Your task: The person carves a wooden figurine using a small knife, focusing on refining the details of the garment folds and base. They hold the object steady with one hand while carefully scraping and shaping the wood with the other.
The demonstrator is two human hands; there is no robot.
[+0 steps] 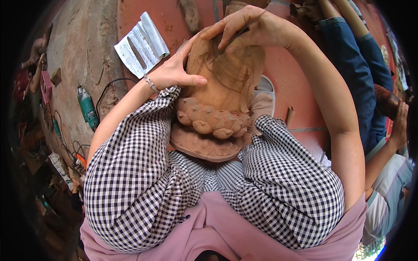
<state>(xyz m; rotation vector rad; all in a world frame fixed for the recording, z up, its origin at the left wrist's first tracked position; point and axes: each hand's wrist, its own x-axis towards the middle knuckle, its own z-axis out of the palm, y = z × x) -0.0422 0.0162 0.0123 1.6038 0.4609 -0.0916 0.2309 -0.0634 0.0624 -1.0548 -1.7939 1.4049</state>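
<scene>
A brown wood carving (222, 82) stands between my knees, with a ring of carved rounded petals near its base and a wide round foot (207, 145). My left hand (178, 71) grips its left side, thumb lying across the front and fingers reaching round the far edge. Over the upper part, my right hand (250, 30) is closed in a pinch around a thin dark tool (237, 34), whose narrow end points down at carved lines in the surface. The exact kind of tool is not clear.
On the left lie a printed sheet (138, 45) with a dark blade-like strip on it and a green power tool (88, 108) with a black cord. A co-worker's jeans (355, 74) and hand (398, 124) are at the right. Red tiles (296, 82) cover the floor.
</scene>
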